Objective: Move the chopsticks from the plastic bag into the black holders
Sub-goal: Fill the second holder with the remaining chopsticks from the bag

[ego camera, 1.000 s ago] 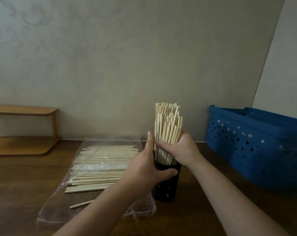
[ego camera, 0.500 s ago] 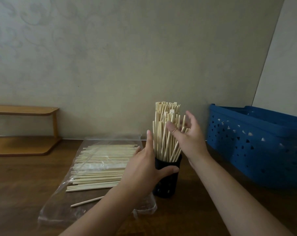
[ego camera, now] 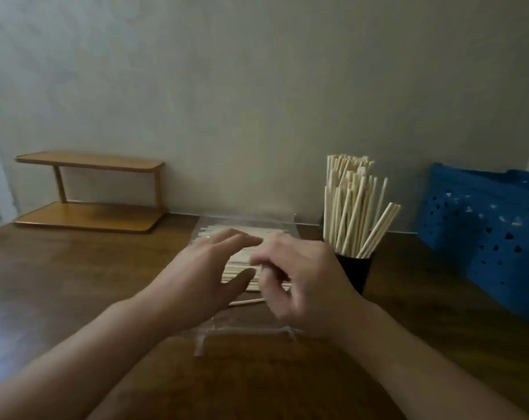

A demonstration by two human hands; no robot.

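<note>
A black holder stands on the wooden table, packed with upright pale chopsticks, some leaning right. To its left lies a clear plastic bag with a flat pile of loose chopsticks on it. My left hand hovers over that pile, fingers spread and empty. Just right of it, my right hand is over the pile too, fingers curled and blurred; whether they touch any chopstick cannot be told. One chopstick lies apart at the pile's near edge.
A blue perforated plastic basket stands at the right by the wall. A small two-tier wooden shelf sits at the back left. The dark wooden table runs up to a plain wall.
Both hands have left the black holder and moved left over the pile on the bag. The chopsticks in the holder now stand free, fanned to the right. The view has shifted left.
</note>
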